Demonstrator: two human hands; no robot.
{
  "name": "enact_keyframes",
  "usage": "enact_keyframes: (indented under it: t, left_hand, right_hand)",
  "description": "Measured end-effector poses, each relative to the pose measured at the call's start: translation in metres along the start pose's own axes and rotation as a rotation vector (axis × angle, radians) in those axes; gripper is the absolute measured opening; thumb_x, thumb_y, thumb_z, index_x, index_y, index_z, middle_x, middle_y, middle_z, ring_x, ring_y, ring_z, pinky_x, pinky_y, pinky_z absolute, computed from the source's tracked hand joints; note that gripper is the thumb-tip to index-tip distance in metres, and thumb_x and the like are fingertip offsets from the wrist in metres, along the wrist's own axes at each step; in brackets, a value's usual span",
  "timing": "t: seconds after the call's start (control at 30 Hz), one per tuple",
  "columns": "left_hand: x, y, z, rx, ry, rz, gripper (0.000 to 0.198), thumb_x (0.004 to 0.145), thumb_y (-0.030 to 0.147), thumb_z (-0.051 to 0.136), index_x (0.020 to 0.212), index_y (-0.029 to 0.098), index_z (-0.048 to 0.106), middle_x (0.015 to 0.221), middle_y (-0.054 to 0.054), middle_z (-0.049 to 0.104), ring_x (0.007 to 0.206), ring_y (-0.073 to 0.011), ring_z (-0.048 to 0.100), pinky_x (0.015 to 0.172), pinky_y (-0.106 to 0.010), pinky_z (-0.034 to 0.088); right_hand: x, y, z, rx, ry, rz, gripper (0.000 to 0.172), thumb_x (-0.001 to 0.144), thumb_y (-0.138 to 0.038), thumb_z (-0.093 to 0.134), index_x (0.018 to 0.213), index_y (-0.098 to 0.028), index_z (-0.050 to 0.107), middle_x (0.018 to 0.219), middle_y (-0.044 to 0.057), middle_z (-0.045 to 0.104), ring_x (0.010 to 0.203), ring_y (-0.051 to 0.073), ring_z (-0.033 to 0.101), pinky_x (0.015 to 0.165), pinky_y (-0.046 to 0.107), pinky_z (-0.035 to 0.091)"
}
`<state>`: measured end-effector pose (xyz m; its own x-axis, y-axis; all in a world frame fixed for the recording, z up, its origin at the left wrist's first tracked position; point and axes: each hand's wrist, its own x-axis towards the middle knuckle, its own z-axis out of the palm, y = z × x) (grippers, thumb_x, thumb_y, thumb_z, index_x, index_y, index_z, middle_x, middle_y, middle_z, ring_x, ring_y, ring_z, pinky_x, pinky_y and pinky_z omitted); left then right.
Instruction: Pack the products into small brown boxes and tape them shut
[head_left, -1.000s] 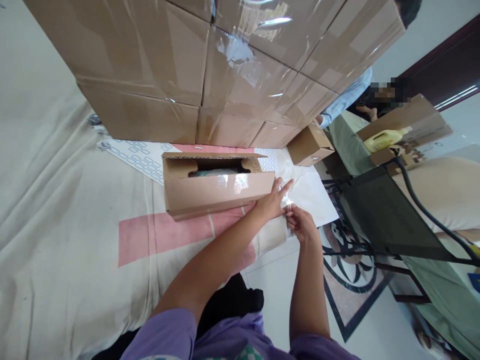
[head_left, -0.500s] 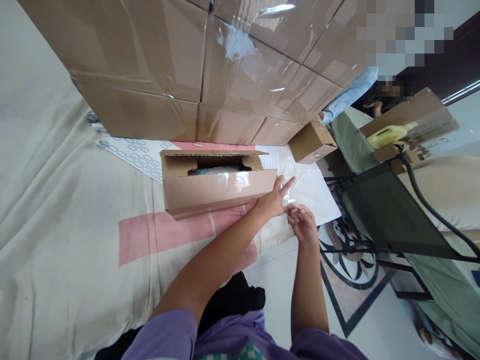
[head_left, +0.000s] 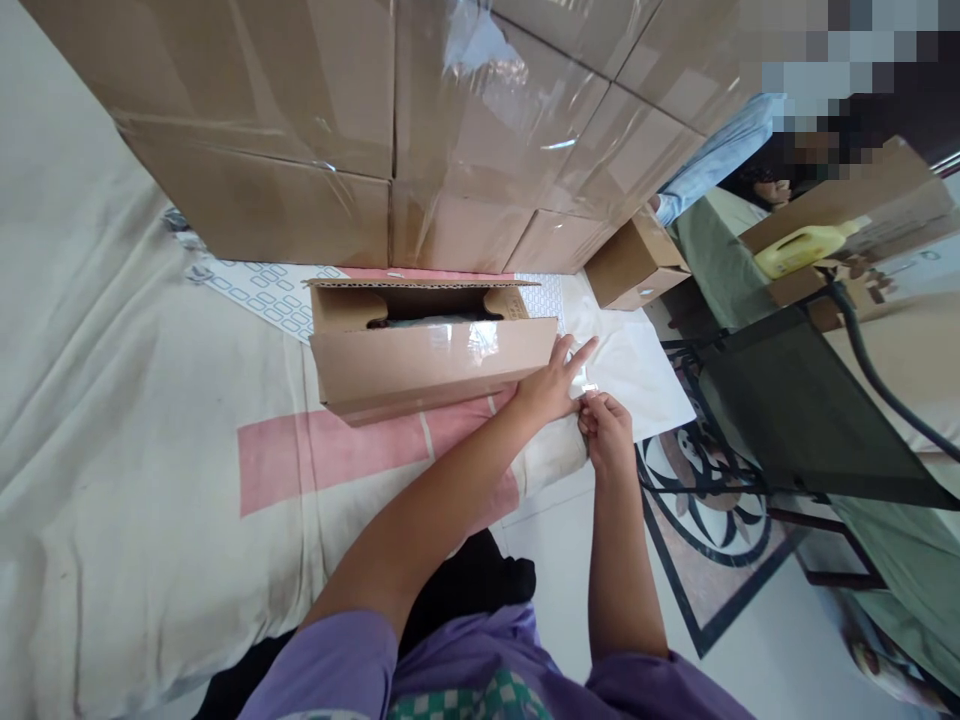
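Observation:
An upright cardboard box (head_left: 439,355) stands on the cloth-covered surface with its top open. Something pale and bluish is partly visible inside. My left hand (head_left: 547,388) is at the box's right end, fingers curved around a shiny clear piece (head_left: 583,382) that looks like packing tape; the fingers hide much of it. Close beside it, the fingertips of my right hand (head_left: 606,425) are pinched together at the lower edge of that clear tape. Both hands are above the near edge of a white sheet (head_left: 641,375).
A wall of taped cardboard boxes (head_left: 277,205) rises behind the box. A smaller carton (head_left: 634,265) sits to its right. Further right are a dark folding chair (head_left: 817,400), a yellow bottle (head_left: 802,250) and another person's denim-clad leg (head_left: 720,155).
My right fingers have closed into a tighter pinch at the clear tape. My left hand keeps nearly the same place by the box's end. The view has shifted slightly.

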<state>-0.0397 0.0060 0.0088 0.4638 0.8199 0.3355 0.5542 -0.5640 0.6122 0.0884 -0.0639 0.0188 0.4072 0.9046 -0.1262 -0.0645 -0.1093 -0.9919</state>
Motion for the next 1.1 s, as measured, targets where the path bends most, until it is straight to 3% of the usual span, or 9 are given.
enact_keyframes:
  t: [0.37, 0.77, 1.1]
  left_hand:
    - [0.003, -0.0006, 0.0004, -0.025, -0.048, -0.009, 0.094, 0.086, 0.044, 0.072, 0.165, 0.027, 0.023, 0.166, -0.012, 0.031, 0.153, -0.0381, 0.026, 0.114, -0.048, 0.043]
    - [0.0012, -0.0004, -0.0021, 0.024, -0.007, -0.001, 0.09, 0.086, 0.042, 0.071, 0.163, 0.026, 0.028, 0.162, -0.013, 0.037, 0.151, -0.0367, 0.028, 0.114, -0.047, 0.04]
    - [0.0006, 0.0003, -0.0025, 0.011, 0.005, 0.004, 0.089, 0.085, 0.04, 0.072, 0.162, 0.025, 0.031, 0.16, -0.015, 0.038, 0.151, -0.0368, 0.029, 0.111, -0.045, 0.043]
  right_hand:
    - [0.001, -0.007, -0.0041, -0.059, -0.078, 0.084, 0.046, 0.068, -0.051, 0.09, 0.065, -0.02, 0.057, 0.051, -0.006, 0.044, 0.042, 0.004, 0.029, 0.041, 0.022, 0.018]
    - [0.0025, -0.0084, -0.0051, -0.082, -0.126, 0.087, 0.049, 0.067, -0.053, 0.092, 0.063, -0.021, 0.054, 0.047, -0.008, 0.037, 0.041, 0.004, 0.024, 0.04, 0.021, 0.021]
    - [0.0049, -0.0077, -0.0081, -0.055, -0.147, 0.11, 0.053, 0.063, -0.053, 0.094, 0.064, -0.022, 0.052, 0.05, -0.007, 0.042, 0.042, 0.004, 0.025, 0.04, 0.02, 0.019]
